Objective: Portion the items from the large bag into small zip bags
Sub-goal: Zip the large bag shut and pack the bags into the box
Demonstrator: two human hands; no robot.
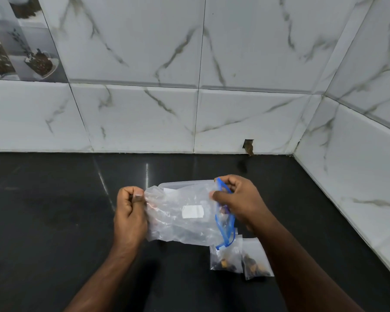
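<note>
I hold a large clear plastic bag [185, 217] with a white label and a blue zip strip sideways above the black counter [54, 221]. My left hand [130, 212] pinches its bottom edge at the left. My right hand [239, 201] grips the blue zip end at the right, where a few brown items show inside. Two small clear zip bags [226, 258] [256, 260] holding dark and brown pieces lie flat on the counter below my right wrist.
A translucent plastic container edge [180, 183] shows just behind the large bag. White marble-look tiled walls [234, 113] close off the counter at the back and on the right, forming a corner. A small hole [248, 146] sits in the back wall.
</note>
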